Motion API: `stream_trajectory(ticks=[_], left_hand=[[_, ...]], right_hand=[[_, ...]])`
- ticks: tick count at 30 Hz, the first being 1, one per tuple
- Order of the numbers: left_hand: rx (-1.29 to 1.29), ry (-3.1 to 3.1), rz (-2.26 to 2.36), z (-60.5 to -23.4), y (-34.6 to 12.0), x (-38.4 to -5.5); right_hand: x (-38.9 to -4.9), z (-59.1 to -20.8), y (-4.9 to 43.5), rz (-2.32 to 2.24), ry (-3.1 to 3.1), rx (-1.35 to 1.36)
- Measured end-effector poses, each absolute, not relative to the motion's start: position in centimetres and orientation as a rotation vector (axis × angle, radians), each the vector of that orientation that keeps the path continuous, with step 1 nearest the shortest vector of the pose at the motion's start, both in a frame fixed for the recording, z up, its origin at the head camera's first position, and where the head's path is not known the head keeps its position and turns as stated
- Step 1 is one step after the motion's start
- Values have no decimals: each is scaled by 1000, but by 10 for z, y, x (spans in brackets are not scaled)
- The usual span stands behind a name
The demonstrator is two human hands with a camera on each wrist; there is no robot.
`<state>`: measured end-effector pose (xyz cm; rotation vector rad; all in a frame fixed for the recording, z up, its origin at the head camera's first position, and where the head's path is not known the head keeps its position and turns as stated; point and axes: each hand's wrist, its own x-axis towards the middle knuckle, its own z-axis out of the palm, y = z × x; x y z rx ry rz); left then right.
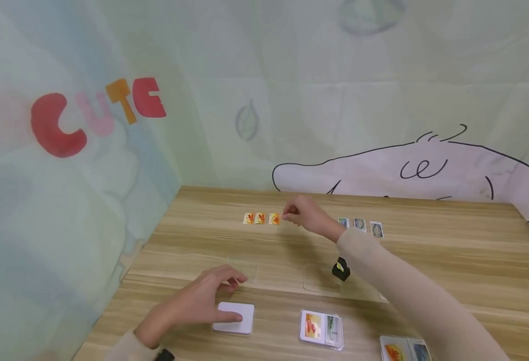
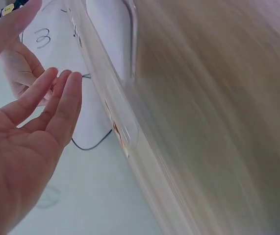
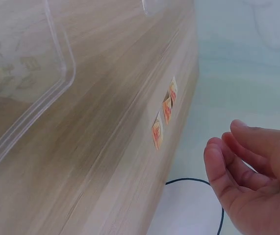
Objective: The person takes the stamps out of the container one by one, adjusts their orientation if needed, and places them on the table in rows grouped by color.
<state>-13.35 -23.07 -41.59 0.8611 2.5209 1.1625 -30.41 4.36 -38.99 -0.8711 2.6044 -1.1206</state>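
My left hand (image 1: 207, 297) was spread over a white card (image 1: 236, 327); my right hand (image 1: 307, 215), loosely curved, had orange cards (image 1: 274, 218) at nine o'clock.

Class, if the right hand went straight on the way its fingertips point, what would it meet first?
Probably the nearest small orange card, just beyond the right hand in the head view; depth is unclear, so it might pass above.

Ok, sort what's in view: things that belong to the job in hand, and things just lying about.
Seemingly for the job:
small orange pictures
bluish-grey pictures
white card
two cases with paired pictures
clear plastic pieces

Apparently just surroundings:
CUTE lettering
drawn backdrop figure
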Motion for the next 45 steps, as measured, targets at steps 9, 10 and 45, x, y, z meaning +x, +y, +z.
stream_trajectory(ticks=[9,10,45], left_hand=[[934,2453,1187,-416,-213,-142],[945,2453,1186,-416,-211,-142],[987,2633,945,-420,-142,-125]], right_hand=[[-293,-388,56,-1138,2592,-854],[-292,-388,57,-1138,2589,-859],[-242,-391,109,-1106,2610,-909]])
